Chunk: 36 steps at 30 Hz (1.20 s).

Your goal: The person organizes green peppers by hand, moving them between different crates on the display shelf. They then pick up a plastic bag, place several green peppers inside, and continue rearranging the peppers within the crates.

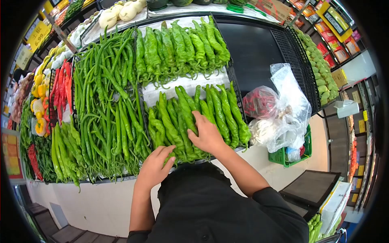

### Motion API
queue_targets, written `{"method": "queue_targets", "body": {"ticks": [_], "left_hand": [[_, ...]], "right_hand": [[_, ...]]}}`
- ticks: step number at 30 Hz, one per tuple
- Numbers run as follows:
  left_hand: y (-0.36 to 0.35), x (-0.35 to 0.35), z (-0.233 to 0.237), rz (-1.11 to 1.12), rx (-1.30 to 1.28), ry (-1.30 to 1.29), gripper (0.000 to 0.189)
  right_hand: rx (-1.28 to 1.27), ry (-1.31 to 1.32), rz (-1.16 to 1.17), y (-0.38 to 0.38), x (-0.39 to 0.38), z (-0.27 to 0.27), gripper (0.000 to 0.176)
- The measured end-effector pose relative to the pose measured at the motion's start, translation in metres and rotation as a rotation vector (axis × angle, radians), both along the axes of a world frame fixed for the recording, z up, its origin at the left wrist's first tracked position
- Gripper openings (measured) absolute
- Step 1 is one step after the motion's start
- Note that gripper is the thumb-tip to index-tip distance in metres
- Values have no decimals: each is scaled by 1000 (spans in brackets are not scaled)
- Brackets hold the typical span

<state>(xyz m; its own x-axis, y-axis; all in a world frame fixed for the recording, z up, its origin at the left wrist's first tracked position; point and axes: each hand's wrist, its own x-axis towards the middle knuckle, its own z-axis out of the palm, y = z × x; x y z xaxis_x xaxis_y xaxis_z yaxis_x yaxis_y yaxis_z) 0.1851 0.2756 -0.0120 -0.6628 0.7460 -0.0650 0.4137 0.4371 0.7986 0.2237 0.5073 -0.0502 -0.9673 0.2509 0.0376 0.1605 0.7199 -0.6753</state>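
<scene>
**Left hand [154,168] and right hand [206,135] on the near row [219,108] of wrinkled peppers**

The right hand's fingers are parted, thumb away from index, resting on the near row's middle; whether they pinch a pepper, I cannot tell. The left hand's fingers curve loosely at its front left edge, thumb apart, with no clear grip visible.

The near row is bright green: long, glossy, twisted peppers packed side by side. Behind it runs a strip of pale lining [190,82], then a far row [178,42] of similar peppers, stems toward the near row. Left of the near row, slender green peppers [109,83] lie tangled in a deep heap; farther left are smooth red peppers [63,87].

Just right of the near row, crinkled clear bags hold things: a red-filled bag [259,102] and a white-filled bag [269,131]. Below them is a slatted green basket [278,156]. Right of the far row is a flat black tray [251,48].
</scene>
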Motion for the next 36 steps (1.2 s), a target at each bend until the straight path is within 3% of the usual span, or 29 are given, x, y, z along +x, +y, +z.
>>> {"method": "queue_targets", "body": {"ticks": [2,8,11,15,17,20,23,24,27,28,30,33,35,36], "left_hand": [[-1,3,-1,12,8,-2,34],[-28,9,11,159,-37,97,33],[-70,1,29,415,45,212,29],[-172,-17,35,876,-102,552,22],[-237,-43,33,1101,-126,479,22],[-275,-80,24,1107,-207,466,30],[-334,-127,-13,1213,-459,632,43],[-339,-136,-7,1194,-456,500,55],[-365,-167,-29,1143,-551,453,60],[-365,-171,-21,1101,-478,345,59],[-376,-180,-31,1060,-512,398,56],[-399,-186,-31,1117,-427,223,58],[-417,-176,-20,1065,-339,292,63],[-419,-168,-9,1107,-159,197,60]], "right_hand": [[94,42,10,1,4,-2,61],[23,-17,50,3,5,-6,61],[36,-17,83,8,6,3,62],[44,35,112,8,8,6,66],[75,67,85,5,5,13,69],[67,90,28,6,8,24,72],[68,162,-26,-12,8,41,70],[69,187,-34,-19,7,45,69],[70,236,-75,-42,13,57,66],[68,244,-89,-50,16,61,66],[69,245,-125,-63,24,68,62],[52,220,-129,-71,41,69,61],[60,211,-162,-75,56,72,58],[60,207,-180,-75,62,73,57]]}}
